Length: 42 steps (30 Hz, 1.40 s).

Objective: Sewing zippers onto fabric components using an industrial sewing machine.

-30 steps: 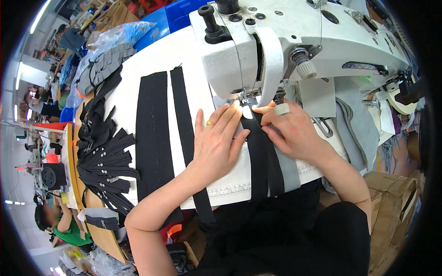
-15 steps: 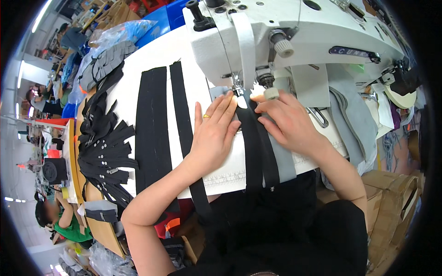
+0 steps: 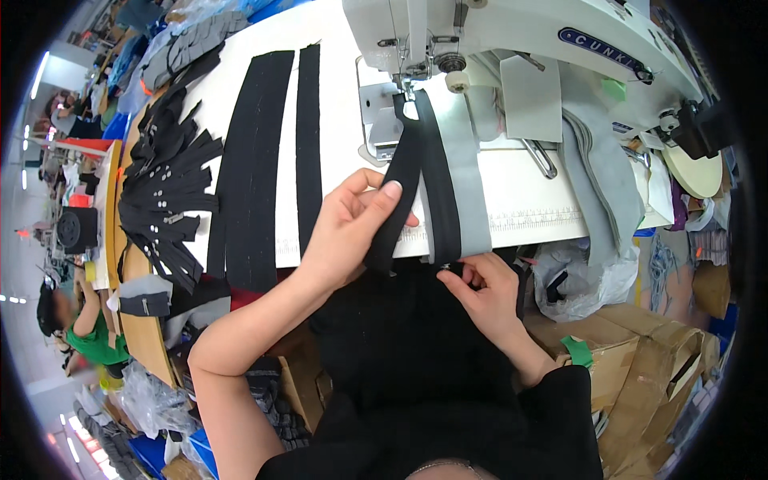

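Note:
My left hand (image 3: 348,228) pinches a black fabric strip (image 3: 402,180) between thumb and fingers, drawing its lower part aside to the left. The upper end of the strip lies under the presser foot (image 3: 409,88) of a white sewing machine (image 3: 512,40). Just to its right runs a black zipper tape (image 3: 442,188) on top of a light grey fabric strip (image 3: 474,176). At the table's front edge, my right hand (image 3: 484,292) closes on the lower end of the zipper tape, where a small metal piece shows. The fingertips partly hide that end.
Black fabric strips (image 3: 254,160) lie flat on the white table (image 3: 340,120). Farther left is a heap of short black zippers (image 3: 172,188). Folded grey fabric (image 3: 592,176) hangs at the right edge, above cardboard boxes (image 3: 652,376). A person in green (image 3: 100,344) sits far left.
Both hands have left the presser foot area and come nearer me. My left hand has lifted the black strip leftward; my right has moved down to the zipper tape's lower end.

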Tool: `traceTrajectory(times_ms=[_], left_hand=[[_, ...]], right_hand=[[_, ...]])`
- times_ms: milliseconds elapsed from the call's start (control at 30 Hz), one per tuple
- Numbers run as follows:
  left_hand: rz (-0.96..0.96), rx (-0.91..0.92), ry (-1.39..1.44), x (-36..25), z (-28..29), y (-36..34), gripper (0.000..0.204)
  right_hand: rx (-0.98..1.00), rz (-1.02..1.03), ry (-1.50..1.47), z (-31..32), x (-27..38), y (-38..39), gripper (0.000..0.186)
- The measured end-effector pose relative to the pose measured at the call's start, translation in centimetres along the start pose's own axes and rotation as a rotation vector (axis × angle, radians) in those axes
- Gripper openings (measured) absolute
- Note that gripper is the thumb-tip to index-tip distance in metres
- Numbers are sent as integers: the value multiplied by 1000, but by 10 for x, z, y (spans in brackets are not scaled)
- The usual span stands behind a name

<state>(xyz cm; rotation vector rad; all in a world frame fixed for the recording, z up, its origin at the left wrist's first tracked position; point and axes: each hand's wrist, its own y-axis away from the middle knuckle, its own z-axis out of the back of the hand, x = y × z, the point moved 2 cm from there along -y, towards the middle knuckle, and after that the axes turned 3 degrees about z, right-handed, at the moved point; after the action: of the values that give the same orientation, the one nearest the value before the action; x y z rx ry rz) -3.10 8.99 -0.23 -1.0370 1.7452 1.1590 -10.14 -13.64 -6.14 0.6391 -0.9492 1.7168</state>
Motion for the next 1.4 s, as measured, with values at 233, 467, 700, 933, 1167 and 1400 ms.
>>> traceTrajectory(times_ms=[233,467,700,933,1167,1400], left_hand=[[108,-5,194,10,6,28,26],[150,26,369,26,12,57,30],[197,192,42,85,0,75,42],[5,-23,-256,113,-25,40,28],[54,-87,16,128,-30,45,8],[122,32,164,112,-49,59,11]], right_hand=[[95,-24,-287,6,18,10,16],[238,-227,-426,6,15,13,16],[258,-349,-619,-9,-6,21,15],[225,-474,-814,-21,-8,27,15],[207,-511,-798,-17,3,47,13],[267,-536,-682,8,20,103,20]])
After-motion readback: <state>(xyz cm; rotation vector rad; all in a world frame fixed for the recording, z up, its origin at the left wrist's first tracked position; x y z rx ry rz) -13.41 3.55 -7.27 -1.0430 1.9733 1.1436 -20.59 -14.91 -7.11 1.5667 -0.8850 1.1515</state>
